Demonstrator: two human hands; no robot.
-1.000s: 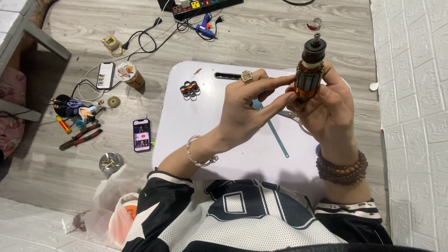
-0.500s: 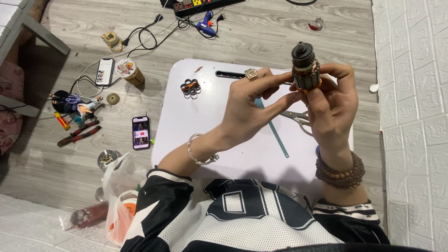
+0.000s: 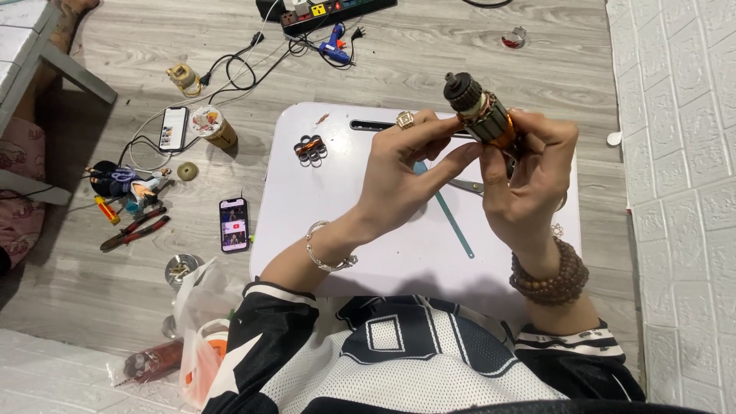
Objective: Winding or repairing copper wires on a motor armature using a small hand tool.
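Both my hands hold a motor armature [image 3: 479, 111] above a small white table [image 3: 345, 222]. The armature has a dark toothed end, a grey core and copper windings, and it tilts up to the left. My right hand [image 3: 529, 180] wraps its lower copper end. My left hand [image 3: 402, 172], with a ring and a silver bracelet, pinches the armature's side with its fingertips. A thin teal strip [image 3: 448, 215] and a pair of scissors [image 3: 469, 186] lie on the table below my hands.
A small copper coil cluster [image 3: 310, 149] lies on the table's left. On the wooden floor sit two phones [image 3: 234, 225] [image 3: 173, 127], pliers [image 3: 134, 232], a cup [image 3: 215, 126], a blue glue gun [image 3: 335, 50], a power strip [image 3: 326, 11] and cables. A white wall panel [image 3: 675, 153] is at right.
The armature has been turned from upright to tilted left, and my hands have shifted their hold around it.
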